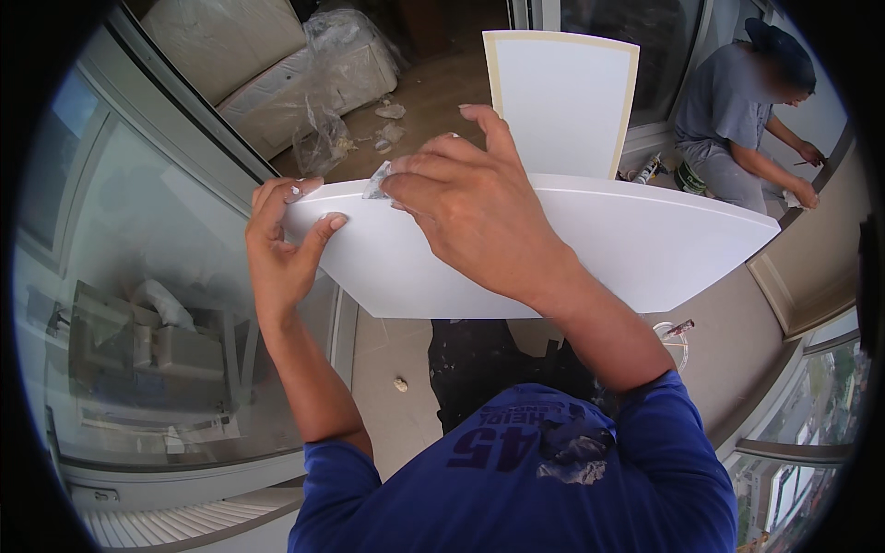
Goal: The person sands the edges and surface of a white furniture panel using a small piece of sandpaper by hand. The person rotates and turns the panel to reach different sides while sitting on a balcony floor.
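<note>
A long white panel (664,226) stretches in front of me, its upper edge running almost level from left to right. At its left end my left hand (284,230) grips the board, fingers over the top edge and thumb on the near face. My right hand (484,203) pinches a small grey-white flat piece (376,182) against the top edge, close to my left hand. Its exact kind I cannot make out. White residue marks several of my fingertips.
Behind the panel stands a white board (564,106) with yellowish borders. At right, a co-worker in grey (728,111) crouches beside a green bucket (688,177). A brush (680,328) lies on the floor. Left are a glass door (157,276) and a plastic-wrapped mattress (313,88).
</note>
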`<state>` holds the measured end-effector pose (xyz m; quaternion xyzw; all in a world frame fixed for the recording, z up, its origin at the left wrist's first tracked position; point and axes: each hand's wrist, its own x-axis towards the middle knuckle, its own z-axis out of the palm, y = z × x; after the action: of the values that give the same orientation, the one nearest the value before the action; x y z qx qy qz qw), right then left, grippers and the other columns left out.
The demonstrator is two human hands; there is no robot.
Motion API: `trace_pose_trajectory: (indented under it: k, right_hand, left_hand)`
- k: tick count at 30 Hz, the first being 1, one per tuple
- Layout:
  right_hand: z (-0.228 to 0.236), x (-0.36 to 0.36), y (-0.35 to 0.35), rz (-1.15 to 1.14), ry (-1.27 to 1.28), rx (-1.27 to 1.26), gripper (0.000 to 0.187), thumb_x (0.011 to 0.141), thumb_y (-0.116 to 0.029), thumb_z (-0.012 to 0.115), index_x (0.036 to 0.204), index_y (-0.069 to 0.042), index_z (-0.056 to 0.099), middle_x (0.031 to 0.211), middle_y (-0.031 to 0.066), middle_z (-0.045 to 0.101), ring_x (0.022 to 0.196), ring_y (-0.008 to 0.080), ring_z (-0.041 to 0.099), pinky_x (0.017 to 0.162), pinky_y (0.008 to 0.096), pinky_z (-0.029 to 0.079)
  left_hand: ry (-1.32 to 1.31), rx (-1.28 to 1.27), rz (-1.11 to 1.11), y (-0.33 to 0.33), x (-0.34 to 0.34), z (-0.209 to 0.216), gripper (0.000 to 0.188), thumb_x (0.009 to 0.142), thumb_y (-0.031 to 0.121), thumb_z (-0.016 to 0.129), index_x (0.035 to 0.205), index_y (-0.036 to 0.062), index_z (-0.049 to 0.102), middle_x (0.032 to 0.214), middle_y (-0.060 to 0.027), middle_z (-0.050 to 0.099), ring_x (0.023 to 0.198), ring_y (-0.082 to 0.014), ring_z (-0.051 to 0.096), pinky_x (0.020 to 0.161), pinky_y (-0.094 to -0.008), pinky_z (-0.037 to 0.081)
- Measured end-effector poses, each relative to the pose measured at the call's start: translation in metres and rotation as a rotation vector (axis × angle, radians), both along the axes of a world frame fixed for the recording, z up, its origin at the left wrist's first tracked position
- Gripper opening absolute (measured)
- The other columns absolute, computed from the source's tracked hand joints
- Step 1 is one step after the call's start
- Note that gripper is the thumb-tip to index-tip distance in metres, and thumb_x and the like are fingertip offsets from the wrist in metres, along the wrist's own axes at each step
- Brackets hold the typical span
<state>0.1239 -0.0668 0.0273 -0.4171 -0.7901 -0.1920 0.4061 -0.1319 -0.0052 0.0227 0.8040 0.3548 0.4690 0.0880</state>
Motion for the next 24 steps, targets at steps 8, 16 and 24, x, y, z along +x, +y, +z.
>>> trace_pose_trajectory:
  k: [8, 16, 24]
  right_hand:
    - [-0.013, 0.103, -0.044, -0.179, -0.022, 0.010, 0.021, 0.080, -0.004, 0.082, 0.099, -0.014, 0.082, 0.103, -0.0018, 0.079, 0.104, 0.0171, 0.070, 0.119, 0.0553, 0.035]
    - [-0.004, 0.056, -0.015, 0.028, 0.060, 0.021, 0.016, 0.085, -0.009, 0.079, 0.101, -0.012, 0.082, 0.103, 0.0000, 0.080, 0.102, 0.0198, 0.071, 0.117, 0.0551, 0.036]
    - [0.004, -0.011, 0.015, 0.019, -0.110, 0.024, 0.017, 0.092, -0.011, 0.067, 0.102, -0.011, 0.080, 0.105, -0.0007, 0.079, 0.101, 0.0163, 0.069, 0.119, 0.0532, 0.035]
  left_hand:
    - [-0.038, 0.022, 0.052, -0.007, -0.004, 0.001, 0.040, 0.077, 0.014, 0.092, 0.110, -0.0005, 0.074, 0.108, -0.0073, 0.066, 0.107, -0.0240, 0.058, 0.094, -0.0346, 0.047]
    - [0.027, 0.024, 0.044, -0.003, -0.003, 0.003, 0.042, 0.080, 0.013, 0.091, 0.115, -0.0011, 0.071, 0.112, -0.0066, 0.062, 0.109, -0.0217, 0.059, 0.097, -0.0313, 0.046]
    - [-0.037, -0.017, -0.005, 0.004, 0.000, -0.001, 0.042, 0.079, 0.013, 0.091, 0.114, -0.0013, 0.073, 0.112, -0.0096, 0.064, 0.110, -0.0244, 0.057, 0.098, -0.0341, 0.046]
